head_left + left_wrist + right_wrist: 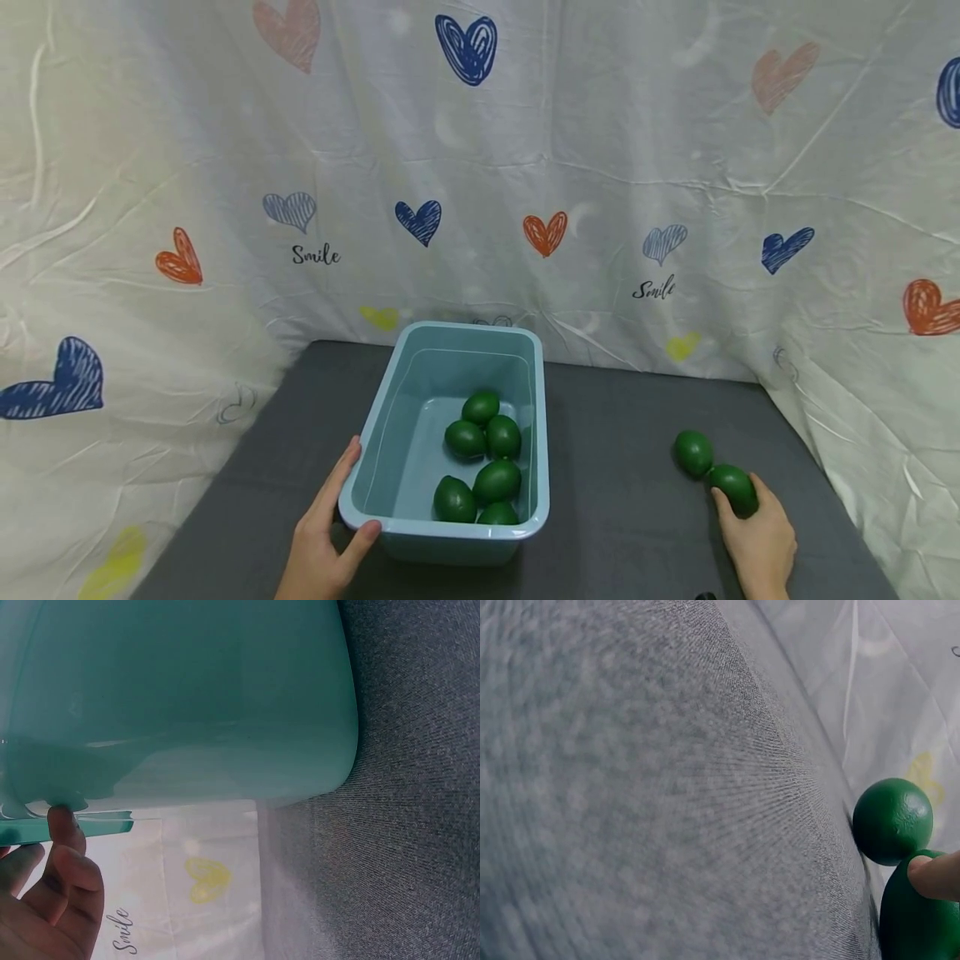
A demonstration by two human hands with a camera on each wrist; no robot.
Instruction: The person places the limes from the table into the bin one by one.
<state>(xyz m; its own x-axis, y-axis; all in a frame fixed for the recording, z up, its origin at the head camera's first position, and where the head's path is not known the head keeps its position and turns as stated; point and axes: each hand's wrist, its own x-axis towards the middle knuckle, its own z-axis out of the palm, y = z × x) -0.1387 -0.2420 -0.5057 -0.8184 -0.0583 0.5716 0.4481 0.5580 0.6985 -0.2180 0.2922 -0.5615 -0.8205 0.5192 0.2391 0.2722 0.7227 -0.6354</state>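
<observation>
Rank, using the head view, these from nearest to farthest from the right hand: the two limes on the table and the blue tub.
1. Lime under the right hand's fingers, touching.
2. Second lime, just beyond, leftward.
3. Blue tub, far left.

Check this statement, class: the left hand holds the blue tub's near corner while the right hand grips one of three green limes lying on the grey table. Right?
Not quite: only two green limes lie on the grey table, as the head view shows. The left hand holds the blue tub; the right hand grips one.

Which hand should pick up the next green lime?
Probably the right hand: its fingers already touch a lime on the table. The left hand is holding the bin.
</observation>
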